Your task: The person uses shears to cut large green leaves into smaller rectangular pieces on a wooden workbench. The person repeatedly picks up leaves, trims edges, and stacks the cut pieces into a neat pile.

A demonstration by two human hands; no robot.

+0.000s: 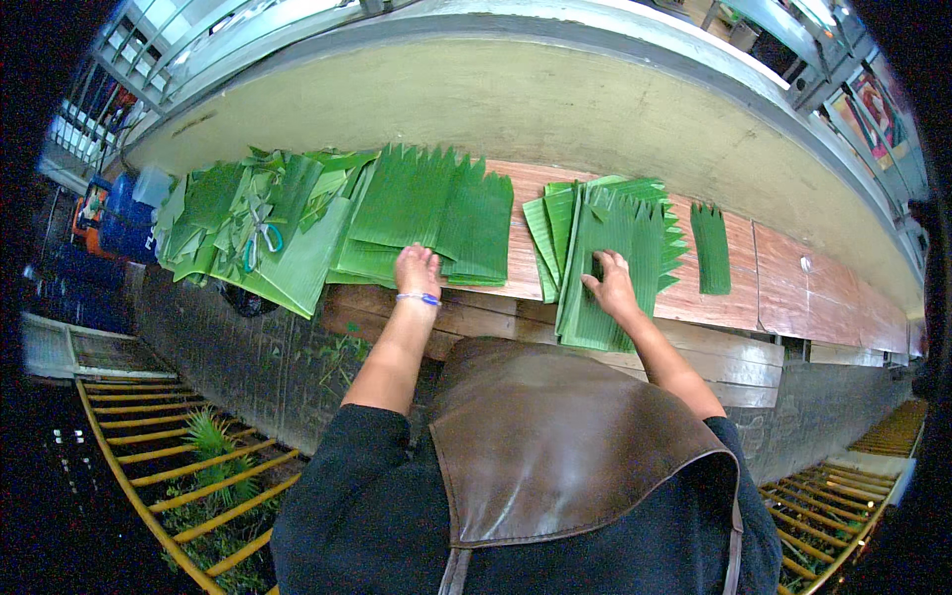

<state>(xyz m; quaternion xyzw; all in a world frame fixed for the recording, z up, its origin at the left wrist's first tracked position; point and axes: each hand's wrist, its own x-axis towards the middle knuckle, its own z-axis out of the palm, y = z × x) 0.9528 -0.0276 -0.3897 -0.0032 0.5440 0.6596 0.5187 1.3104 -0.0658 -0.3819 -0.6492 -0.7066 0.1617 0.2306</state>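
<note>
Cut banana leaf pieces with jagged far edges lie in piles on a wood-patterned tabletop. My left hand (pixel 417 272) is at the near edge of the middle leaf pile (pixel 407 203), fingertips against the leaves and fingers slightly bent. On the right-hand leaf pile (pixel 607 238), whose pieces fan out unevenly, rests my right hand (pixel 613 285), with thumb and fingers apart. A narrow leaf strip (pixel 710 248) lies by itself farther right. Scissors (pixel 261 240) with light-coloured handles lie on the loose leaf scraps (pixel 288 193) at the left.
A beige wall (pixel 496 94) runs along the far side of the table (pixel 783 268). Beyond the table's left end are a blue container (pixel 129 218) and an orange object (pixel 89 220). Wooden planks (pixel 724 362) run below the near edge, with yellow railings (pixel 198 466) low on both sides.
</note>
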